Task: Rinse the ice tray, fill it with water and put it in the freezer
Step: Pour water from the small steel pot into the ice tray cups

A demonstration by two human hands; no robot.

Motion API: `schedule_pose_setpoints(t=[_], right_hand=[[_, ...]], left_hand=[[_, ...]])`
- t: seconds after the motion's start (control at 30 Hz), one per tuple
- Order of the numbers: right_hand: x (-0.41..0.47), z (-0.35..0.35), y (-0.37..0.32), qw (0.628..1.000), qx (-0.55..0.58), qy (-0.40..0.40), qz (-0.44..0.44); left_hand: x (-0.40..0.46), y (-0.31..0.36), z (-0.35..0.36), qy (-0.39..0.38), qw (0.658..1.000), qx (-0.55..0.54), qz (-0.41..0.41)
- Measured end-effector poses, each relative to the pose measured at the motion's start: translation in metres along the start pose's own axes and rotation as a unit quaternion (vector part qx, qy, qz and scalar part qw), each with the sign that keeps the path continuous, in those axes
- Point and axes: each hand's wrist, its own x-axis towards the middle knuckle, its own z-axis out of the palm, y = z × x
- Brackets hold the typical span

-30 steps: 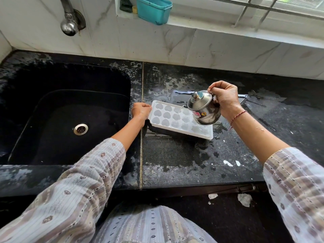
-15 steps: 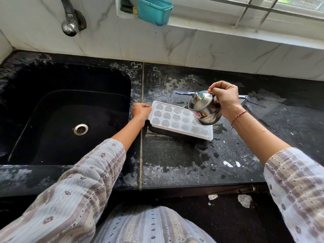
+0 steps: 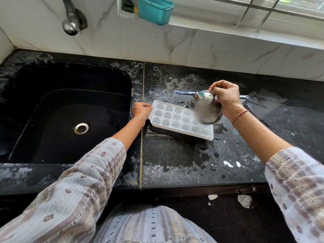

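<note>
Wet black counter (image 3: 175,163): left hand (image 3: 141,111) pinches white heart-celled ice tray (image 3: 175,118); right hand (image 3: 226,99) grips steel kettle (image 3: 205,109) — pour thin, cell by cell.

Right hand (image 3: 226,99) covers the handle of the steel kettle (image 3: 205,109) it grips; handle shape not readable. Kettle body hides the ice tray (image 3: 177,120) cells beneath the grip. Water level in the cells too faint to judge. Left hand (image 3: 141,111) curls over the tray's near end, fingertips out of sight. Dark base under the tray mostly concealed. Tap (image 3: 71,21) cut off by the top edge.
</note>
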Motion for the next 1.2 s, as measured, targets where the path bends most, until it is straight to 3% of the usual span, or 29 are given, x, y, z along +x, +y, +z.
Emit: schedule_pose_setpoints(t=[0.43, 1.2], right_hand=[[0.003, 0.001, 0.005, 0.992, 0.115, 0.016, 0.052], [0.019, 0.012, 0.013, 0.998, 0.036, 0.051, 0.032]], left_hand=[[0.002, -0.001, 0.000, -0.008, 1.000, 0.004, -0.005], [0.003, -0.003, -0.001, -0.007, 1.000, 0.006, 0.005]])
